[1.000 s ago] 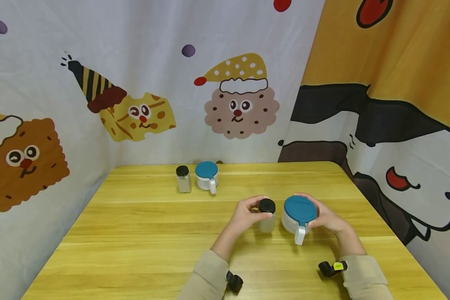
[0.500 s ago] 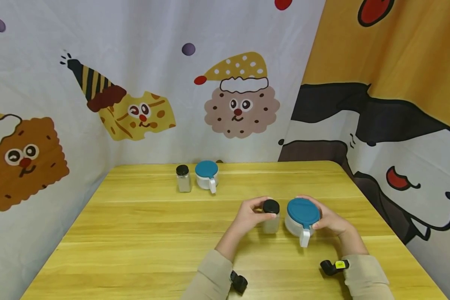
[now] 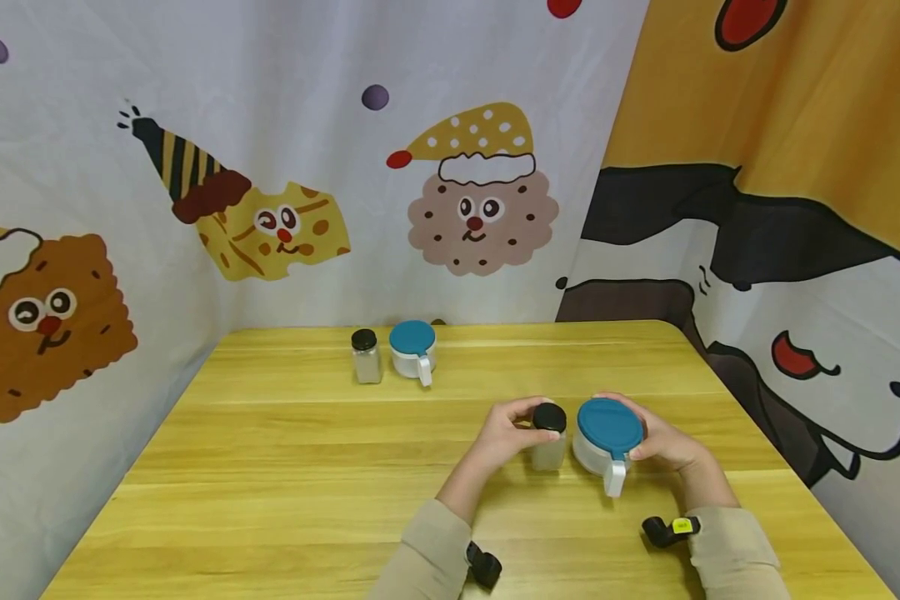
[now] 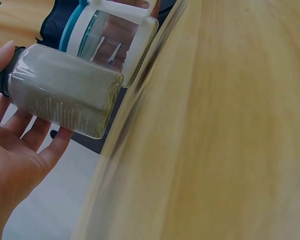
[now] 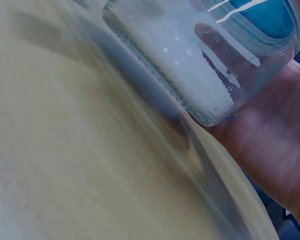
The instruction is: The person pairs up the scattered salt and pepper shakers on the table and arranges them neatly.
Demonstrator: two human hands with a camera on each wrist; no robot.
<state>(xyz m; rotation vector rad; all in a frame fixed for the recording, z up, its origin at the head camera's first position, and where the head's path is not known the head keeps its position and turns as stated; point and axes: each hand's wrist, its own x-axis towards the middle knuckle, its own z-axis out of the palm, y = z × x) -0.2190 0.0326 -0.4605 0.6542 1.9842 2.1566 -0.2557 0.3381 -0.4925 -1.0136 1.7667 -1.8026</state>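
In the head view, my left hand (image 3: 501, 433) grips a small glass spice jar (image 3: 547, 454) around its upper part, thumb across the front below the black lid. Greyish powder fills the jar (image 4: 65, 90) in the left wrist view, and small print runs along its side. Just to the right, my right hand (image 3: 667, 442) holds a round seasoning pot (image 3: 610, 425) with a blue lid and a white handle pointing toward me. White grains lie inside the clear pot (image 5: 185, 70) in the right wrist view. Both containers are upright, side by side with a narrow gap, close over the table.
At the table's back edge stand another black-lidded jar (image 3: 367, 360) and another blue-lidded pot (image 3: 412, 350), close together. The wooden table (image 3: 270, 467) backs onto a printed curtain (image 3: 292, 67). Black cameras sit at both wrists.
Both hands have shifted slightly right and toward me, carrying the jar and the pot along. The grips look the same, and the pair at the back has stayed put.
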